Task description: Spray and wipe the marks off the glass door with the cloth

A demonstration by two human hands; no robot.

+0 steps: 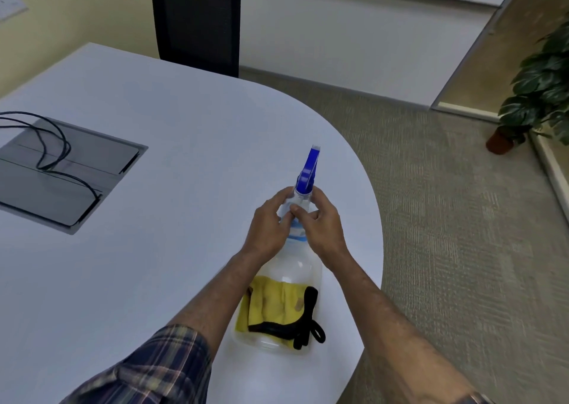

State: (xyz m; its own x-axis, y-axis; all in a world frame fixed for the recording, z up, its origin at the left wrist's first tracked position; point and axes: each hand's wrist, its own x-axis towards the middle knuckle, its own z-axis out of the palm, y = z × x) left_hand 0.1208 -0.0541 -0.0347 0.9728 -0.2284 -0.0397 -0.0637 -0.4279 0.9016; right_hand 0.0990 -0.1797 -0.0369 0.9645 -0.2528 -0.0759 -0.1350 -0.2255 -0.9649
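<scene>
plaid sleeve (147, 369) fills the lower left corner, nearest to me. left of centre on the white table (191, 132) i see a grey cable hatch (61, 172) with a black cable (52, 145) looped over it. my left hand (268, 225) curls its fingers around the neck of the clear spray bottle (292, 268), and my right hand (323, 222) closes on the same neck, thumb across the front, just under the blue trigger head (309, 169). the yellow cloth (271, 305) shows through the bottle's base, near the table's rounded edge.
</scene>
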